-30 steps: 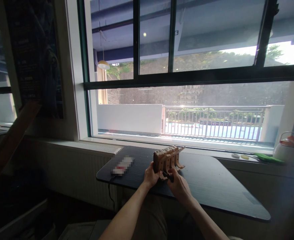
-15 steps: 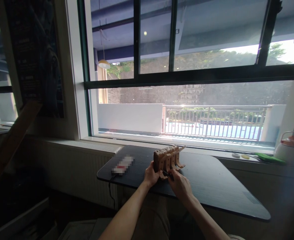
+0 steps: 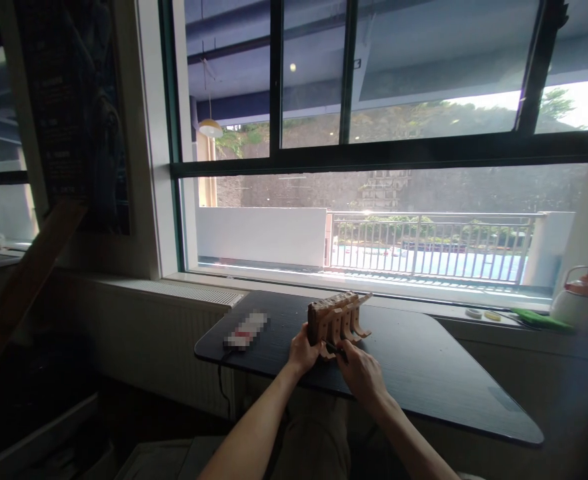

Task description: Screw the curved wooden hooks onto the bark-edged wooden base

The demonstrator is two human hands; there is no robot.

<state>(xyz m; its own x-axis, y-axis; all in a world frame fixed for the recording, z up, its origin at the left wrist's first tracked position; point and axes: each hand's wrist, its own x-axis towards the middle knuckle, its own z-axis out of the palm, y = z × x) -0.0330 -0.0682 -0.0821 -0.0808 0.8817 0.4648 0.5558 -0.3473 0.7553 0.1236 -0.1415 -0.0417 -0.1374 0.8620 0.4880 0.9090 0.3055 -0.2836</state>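
Note:
A wooden rack with several hooks (image 3: pixel 335 319) stands on edge on the dark table (image 3: pixel 424 373). My left hand (image 3: pixel 301 352) is closed round the rack's near left end and steadies it. My right hand (image 3: pixel 360 373) is closed on a small dark tool (image 3: pixel 335 349) whose tip touches the rack's lower front. Which kind of tool it is cannot be made out.
A blurred red and white item (image 3: pixel 245 329) lies on the table's left part. On the windowsill at the right lie a green cloth (image 3: pixel 541 320), two small rings (image 3: pixel 480 313) and a white kettle with an orange lid (image 3: pixel 584 299). A radiator (image 3: pixel 184 293) runs under the window.
Both hands and the rack have stayed in place; only the view has shifted slightly.

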